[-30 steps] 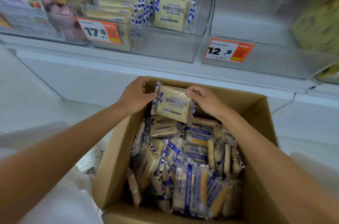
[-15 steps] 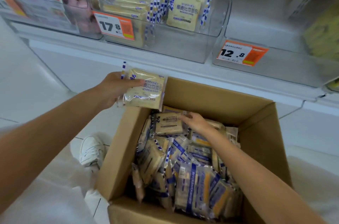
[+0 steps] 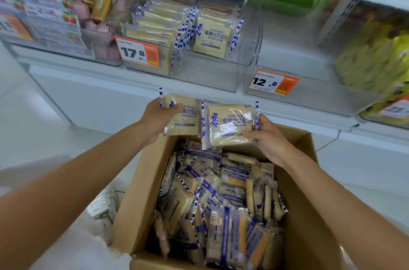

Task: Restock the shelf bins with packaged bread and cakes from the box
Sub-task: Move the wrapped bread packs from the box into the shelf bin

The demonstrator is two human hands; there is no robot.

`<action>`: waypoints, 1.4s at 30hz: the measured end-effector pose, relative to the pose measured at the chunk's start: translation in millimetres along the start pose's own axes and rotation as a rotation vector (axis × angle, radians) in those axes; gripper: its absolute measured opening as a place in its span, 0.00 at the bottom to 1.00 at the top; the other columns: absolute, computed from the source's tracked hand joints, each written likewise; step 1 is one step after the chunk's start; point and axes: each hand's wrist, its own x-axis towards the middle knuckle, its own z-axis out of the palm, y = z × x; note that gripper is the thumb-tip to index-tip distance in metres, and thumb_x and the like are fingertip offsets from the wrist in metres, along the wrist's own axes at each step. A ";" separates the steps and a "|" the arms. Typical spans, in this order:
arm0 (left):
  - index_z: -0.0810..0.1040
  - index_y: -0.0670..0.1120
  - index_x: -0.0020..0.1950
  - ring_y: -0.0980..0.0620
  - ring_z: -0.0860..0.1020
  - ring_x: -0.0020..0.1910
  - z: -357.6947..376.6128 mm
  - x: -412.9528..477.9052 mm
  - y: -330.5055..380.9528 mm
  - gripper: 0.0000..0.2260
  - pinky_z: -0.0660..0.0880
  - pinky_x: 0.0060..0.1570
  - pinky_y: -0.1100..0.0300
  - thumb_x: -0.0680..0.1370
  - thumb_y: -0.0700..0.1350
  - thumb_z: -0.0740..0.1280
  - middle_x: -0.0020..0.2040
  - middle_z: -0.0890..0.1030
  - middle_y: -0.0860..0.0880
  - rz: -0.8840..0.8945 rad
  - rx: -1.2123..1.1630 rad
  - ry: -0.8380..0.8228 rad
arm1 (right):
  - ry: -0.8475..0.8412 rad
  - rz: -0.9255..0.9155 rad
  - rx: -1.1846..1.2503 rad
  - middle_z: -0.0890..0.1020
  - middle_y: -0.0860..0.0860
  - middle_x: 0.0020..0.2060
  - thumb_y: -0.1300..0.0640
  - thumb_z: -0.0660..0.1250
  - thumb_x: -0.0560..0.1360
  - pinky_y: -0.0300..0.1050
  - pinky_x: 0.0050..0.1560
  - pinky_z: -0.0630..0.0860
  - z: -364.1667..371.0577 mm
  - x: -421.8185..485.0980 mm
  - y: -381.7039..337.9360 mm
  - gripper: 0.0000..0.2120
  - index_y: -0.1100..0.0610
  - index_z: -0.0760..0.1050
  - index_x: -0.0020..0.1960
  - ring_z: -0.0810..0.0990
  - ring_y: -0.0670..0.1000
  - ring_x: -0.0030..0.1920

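Left hand [image 3: 158,119]: grip clamped on the left edge of a flat clear-wrapped pale bread packet with blue-striped seams [image 3: 184,119], thumb across its front. Right hand [image 3: 269,140]: grip pinched on the lower right corner of a second identical bread packet [image 3: 230,124]. Both packets are mid-frame, side by side with edges meeting, held over the far rim of the open brown cardboard box [image 3: 137,192] and below the shelf. The box holds many more loose wrapped packets [image 3: 221,203], jumbled. Judged light, soft and easily squashed, with slick crinkly film; best held by the flat faces or a sealed seam, no squeezing the middle. Likely target is the clear plastic shelf bin [image 3: 210,77] at upper centre, with the orange 17.8 price tag [image 3: 139,52]. It has two rows of the same packets, and the right row stands back from the front wall. Another clear bin with a 12.8 tag [image 3: 314,97] sits just right of it. White shelf ledge [image 3: 88,83], white tiled floor [image 3: 33,119] at left, white shoe [image 3: 104,203] beside the box at lower left.
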 end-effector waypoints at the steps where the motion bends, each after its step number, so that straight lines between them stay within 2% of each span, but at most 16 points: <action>1: 0.73 0.52 0.47 0.52 0.76 0.45 9.8 -5.9 3.6 0.06 0.70 0.34 0.62 0.79 0.51 0.67 0.46 0.77 0.53 0.003 -0.020 -0.030 | -0.014 -0.012 0.042 0.81 0.55 0.52 0.73 0.66 0.74 0.44 0.48 0.77 0.1 -6.9 -10.1 0.22 0.57 0.70 0.63 0.80 0.55 0.53; 5: 0.73 0.49 0.60 0.49 0.77 0.58 39.2 -32.2 18.5 0.18 0.74 0.54 0.55 0.78 0.60 0.64 0.58 0.79 0.50 0.023 -0.037 -0.173 | 0.034 -0.032 -0.136 0.78 0.59 0.61 0.68 0.71 0.73 0.52 0.59 0.77 29.3 -22.2 -32.1 0.27 0.60 0.65 0.69 0.80 0.55 0.56; 7: 0.75 0.50 0.58 0.52 0.78 0.54 37.4 -38.5 23.3 0.15 0.74 0.46 0.61 0.76 0.55 0.70 0.53 0.80 0.52 0.110 0.004 -0.147 | 0.090 -0.148 -0.406 0.72 0.56 0.67 0.63 0.73 0.73 0.49 0.61 0.75 45.9 -30.3 -47.7 0.37 0.56 0.58 0.75 0.77 0.51 0.59; 9: 0.76 0.49 0.57 0.53 0.80 0.49 28.0 -38.3 33.4 0.14 0.74 0.41 0.64 0.75 0.51 0.73 0.50 0.82 0.51 0.198 0.048 -0.123 | 0.160 -0.409 -0.835 0.61 0.52 0.75 0.53 0.76 0.71 0.48 0.71 0.64 54.4 -34.5 -70.2 0.50 0.53 0.44 0.79 0.65 0.50 0.70; 12: 0.76 0.51 0.55 0.60 0.81 0.44 14.6 -36.9 59.6 0.12 0.76 0.39 0.68 0.74 0.48 0.74 0.49 0.82 0.53 0.353 0.099 -0.177 | 0.120 -0.682 -1.264 0.52 0.51 0.79 0.47 0.73 0.72 0.52 0.78 0.47 64.3 -35.3 -110.0 0.54 0.52 0.35 0.79 0.50 0.51 0.77; 14: 0.74 0.55 0.53 0.66 0.80 0.42 10.0 -34.0 84.9 0.13 0.76 0.42 0.66 0.74 0.45 0.74 0.49 0.80 0.56 0.476 0.117 -0.228 | 0.072 -0.732 -1.337 0.62 0.53 0.75 0.48 0.73 0.72 0.52 0.76 0.52 71.2 -23.6 -138.3 0.49 0.53 0.42 0.80 0.58 0.53 0.74; 16: 0.73 0.54 0.52 0.67 0.78 0.40 3.9 -22.5 113.9 0.13 0.73 0.37 0.73 0.74 0.43 0.74 0.46 0.76 0.60 0.552 0.160 -0.233 | 0.120 -0.842 -1.352 0.70 0.54 0.66 0.51 0.73 0.72 0.49 0.66 0.61 75.3 -9.4 -166.0 0.39 0.54 0.57 0.76 0.66 0.56 0.66; 19: 0.72 0.50 0.58 0.64 0.77 0.46 -10.8 3.8 157.9 0.18 0.70 0.36 0.78 0.73 0.45 0.76 0.49 0.75 0.58 0.654 0.299 -0.214 | 0.286 -0.965 -1.364 0.70 0.55 0.58 0.56 0.71 0.72 0.49 0.55 0.64 76.0 13.4 -201.2 0.26 0.55 0.66 0.67 0.67 0.57 0.58; 21: 0.65 0.50 0.72 0.60 0.73 0.61 -21.6 29.5 172.7 0.36 0.70 0.52 0.76 0.69 0.50 0.78 0.64 0.74 0.56 0.719 0.524 -0.219 | 0.369 -0.935 -1.410 0.70 0.55 0.56 0.55 0.72 0.71 0.52 0.54 0.67 74.0 38.8 -217.1 0.25 0.55 0.66 0.65 0.68 0.56 0.56; 22: 0.58 0.51 0.77 0.55 0.70 0.68 -26.6 44.7 174.9 0.44 0.69 0.62 0.67 0.68 0.53 0.79 0.71 0.70 0.54 0.716 0.685 -0.196 | 0.383 -0.885 -1.442 0.70 0.54 0.56 0.54 0.73 0.71 0.52 0.54 0.68 73.3 55.5 -221.4 0.26 0.55 0.66 0.64 0.68 0.56 0.56; 25: 0.53 0.54 0.79 0.48 0.60 0.77 -39.9 89.1 165.9 0.42 0.56 0.75 0.46 0.72 0.62 0.71 0.78 0.60 0.49 0.662 1.143 -0.061 | 0.325 -0.649 -1.564 0.70 0.57 0.61 0.52 0.73 0.71 0.54 0.60 0.69 73.9 111.4 -215.0 0.27 0.55 0.65 0.65 0.68 0.59 0.63; 27: 0.55 0.54 0.79 0.50 0.54 0.78 -44.9 111.1 154.5 0.36 0.46 0.76 0.41 0.75 0.69 0.58 0.79 0.58 0.50 0.650 1.322 -0.012 | 0.304 -0.493 -1.662 0.68 0.58 0.68 0.54 0.71 0.72 0.56 0.66 0.66 75.7 143.2 -195.9 0.31 0.55 0.62 0.71 0.65 0.60 0.69; 30: 0.55 0.54 0.79 0.54 0.52 0.78 -45.9 127.9 138.6 0.39 0.44 0.75 0.39 0.73 0.73 0.42 0.79 0.56 0.54 0.610 1.392 -0.002 | 0.369 -0.333 -1.652 0.61 0.60 0.72 0.55 0.71 0.72 0.60 0.70 0.63 78.2 176.6 -175.5 0.39 0.54 0.53 0.76 0.58 0.61 0.73; 34: 0.53 0.56 0.79 0.55 0.51 0.78 -46.2 129.7 131.3 0.42 0.45 0.75 0.41 0.70 0.74 0.34 0.79 0.56 0.56 0.670 1.411 0.042 | 0.330 -0.413 -1.471 0.55 0.62 0.74 0.49 0.74 0.68 0.58 0.72 0.61 86.0 194.0 -174.6 0.45 0.50 0.51 0.76 0.50 0.63 0.75; 37: 0.54 0.57 0.79 0.56 0.51 0.78 -47.1 130.6 129.5 0.47 0.45 0.76 0.42 0.65 0.75 0.29 0.79 0.56 0.57 0.683 1.393 0.064 | 0.386 -0.470 -1.448 0.38 0.56 0.78 0.41 0.76 0.65 0.62 0.74 0.53 83.9 190.4 -174.1 0.55 0.47 0.43 0.78 0.38 0.61 0.78; 42: 0.54 0.57 0.78 0.55 0.50 0.79 -46.9 133.4 127.2 0.48 0.45 0.76 0.42 0.64 0.75 0.29 0.79 0.56 0.57 0.694 1.381 0.073 | 0.286 -0.345 -1.191 0.38 0.54 0.78 0.46 0.80 0.64 0.55 0.70 0.64 90.8 195.5 -179.8 0.58 0.44 0.43 0.79 0.43 0.60 0.78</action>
